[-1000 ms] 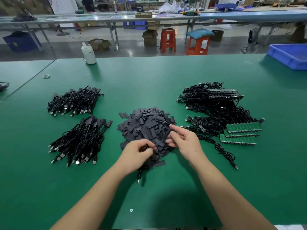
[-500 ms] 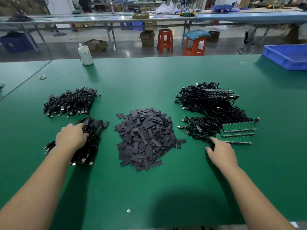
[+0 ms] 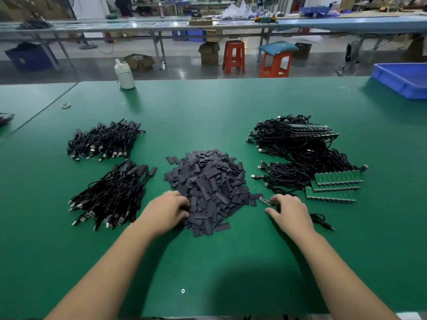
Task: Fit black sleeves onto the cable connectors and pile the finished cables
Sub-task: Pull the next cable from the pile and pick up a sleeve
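Just right of the sleeve heap, the right hand (image 3: pixel 290 210) forms the only plain grip: its curled fingertips pinch one thin black cable (image 3: pixel 320 219) near its small bare green circuit-board connector (image 3: pixel 265 200), which points left toward the heap. The cable's loose length trails out behind the hand to the right, lying on the green mat-covered counter (image 3: pixel 208 107). The left hand (image 3: pixel 167 210) rests on the heap's near-left edge, its fingers curled into the heap of flat black rectangular sleeves (image 3: pixel 208 185); whether they hold a sleeve I cannot tell. Right of the heap lies the tangled pile of unsleeved black cables (image 3: pixel 300 158), with rows of green boards (image 3: pixel 335 185) at its near side. Left of the heap sit two piles of sleeved black cables, one near (image 3: pixel 113 197), one farther back (image 3: pixel 104 140). A white bottle (image 3: pixel 124 75) stands far back, and a blue plastic bin (image 3: pixel 404 79) sits at the far right.
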The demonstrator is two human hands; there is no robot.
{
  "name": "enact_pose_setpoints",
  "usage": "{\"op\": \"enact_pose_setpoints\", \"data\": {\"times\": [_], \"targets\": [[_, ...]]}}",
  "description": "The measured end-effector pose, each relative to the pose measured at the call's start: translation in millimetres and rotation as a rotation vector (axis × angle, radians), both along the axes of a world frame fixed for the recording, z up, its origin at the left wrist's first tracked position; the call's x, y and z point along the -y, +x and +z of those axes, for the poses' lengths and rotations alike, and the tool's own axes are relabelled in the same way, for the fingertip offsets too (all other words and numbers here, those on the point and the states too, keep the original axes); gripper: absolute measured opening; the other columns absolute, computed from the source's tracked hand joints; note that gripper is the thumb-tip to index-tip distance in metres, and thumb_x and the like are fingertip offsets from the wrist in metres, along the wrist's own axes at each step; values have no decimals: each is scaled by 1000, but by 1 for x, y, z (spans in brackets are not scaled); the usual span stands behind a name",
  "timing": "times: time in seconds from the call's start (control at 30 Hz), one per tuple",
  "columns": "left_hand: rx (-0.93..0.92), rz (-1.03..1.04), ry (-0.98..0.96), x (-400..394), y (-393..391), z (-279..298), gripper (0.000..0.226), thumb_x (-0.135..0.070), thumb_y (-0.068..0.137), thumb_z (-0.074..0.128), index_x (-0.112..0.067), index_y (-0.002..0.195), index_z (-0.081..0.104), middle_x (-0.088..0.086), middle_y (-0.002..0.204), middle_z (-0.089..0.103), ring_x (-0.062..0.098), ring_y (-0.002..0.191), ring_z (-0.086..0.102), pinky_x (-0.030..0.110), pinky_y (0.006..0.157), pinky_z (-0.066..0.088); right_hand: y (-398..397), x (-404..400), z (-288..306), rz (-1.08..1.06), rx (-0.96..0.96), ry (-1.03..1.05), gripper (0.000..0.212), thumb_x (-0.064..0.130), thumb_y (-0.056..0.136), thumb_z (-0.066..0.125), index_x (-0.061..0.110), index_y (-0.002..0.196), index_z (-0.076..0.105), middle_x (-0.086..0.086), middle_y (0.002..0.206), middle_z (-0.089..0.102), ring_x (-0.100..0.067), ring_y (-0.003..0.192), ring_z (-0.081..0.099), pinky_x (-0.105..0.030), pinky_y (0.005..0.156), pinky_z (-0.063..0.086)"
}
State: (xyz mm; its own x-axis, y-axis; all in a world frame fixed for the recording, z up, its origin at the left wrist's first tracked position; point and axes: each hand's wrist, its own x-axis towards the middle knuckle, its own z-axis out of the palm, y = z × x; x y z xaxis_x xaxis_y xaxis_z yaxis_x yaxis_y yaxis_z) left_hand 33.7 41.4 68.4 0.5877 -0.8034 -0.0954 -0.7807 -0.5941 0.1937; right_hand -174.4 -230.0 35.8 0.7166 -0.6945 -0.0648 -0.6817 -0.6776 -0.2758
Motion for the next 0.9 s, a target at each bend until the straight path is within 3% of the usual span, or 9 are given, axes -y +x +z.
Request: {"op": "enact_pose_setpoints", "data": {"times": [0.23,0.37,0.47,0.57,0.67,0.73,0.77,0.83,0.9], "targets": [[23,-33,-22,4,-13,-25,37,-47,91,61,-34,125,57,-9,114,53,15,111,52,34,87,50,6,-20,2,117,29,111,15,34,94,65,32,108,70,11,95,60,-16,100,56,-33,85,49],[-14,-6,-104,6,-19,-27,36,-55,91,57,-36,121,61,-10,110,50,13,99,58,32,83,52,15,-32,11,157,129,328,12,27,91,70,34,100,73,16,90,67,-9,88,63,-22,76,49],[-28,3,-95,11,-23,-30,32,-53,90,60,-34,116,63,-11,110,48,13,97,58,30,81,51,20,-41,13,223,165,443,20,25,92,70,32,110,74,16,96,70,-3,88,62,-9,68,40],[-67,41,-101,17,-24,-30,22,-48,90,63,-32,106,62,-11,109,46,13,96,57,30,79,50,22,-49,13,229,183,531,27,23,94,66,31,119,72,15,106,69,-6,95,64,-17,77,46],[-118,65,-116,22,-24,-28,15,-42,87,68,-32,90,58,-12,104,46,12,90,56,32,77,50,22,-52,12,253,186,560,30,26,97,62,28,127,68,13,117,66,-6,106,59,-22,91,42],[-137,68,-122,23,-23,-25,17,-41,86,70,-33,83,55,-14,98,47,10,85,54,31,75,49,21,-52,11,258,196,570,29,27,99,59,28,127,68,17,114,67,5,95,59,-16,86,41],[-136,69,-126,24,-22,-24,18,-40,86,70,-33,81,54,-14,94,49,9,83,53,31,73,49,20,-51,9,246,206,588,28,26,100,58,29,125,69,19,108,69,12,79,57,-10,76,41],[-133,72,-144,24,-21,-20,19,-38,87,69,-32,79,53,-14,85,53,7,77,52,30,68,47,20,-50,5,205,237,627,24,23,100,58,29,119,71,16,92,73,9,49,48,-5,53,35],[-128,69,-165,25,-21,-17,17,-35,88,69,-31,81,53,-15,78,56,4,70,51,28,62,43,19,-49,2,176,248,640,21,22,100,58,30,112,73,16,79,73,2,39,39,-9,44,31]]}}
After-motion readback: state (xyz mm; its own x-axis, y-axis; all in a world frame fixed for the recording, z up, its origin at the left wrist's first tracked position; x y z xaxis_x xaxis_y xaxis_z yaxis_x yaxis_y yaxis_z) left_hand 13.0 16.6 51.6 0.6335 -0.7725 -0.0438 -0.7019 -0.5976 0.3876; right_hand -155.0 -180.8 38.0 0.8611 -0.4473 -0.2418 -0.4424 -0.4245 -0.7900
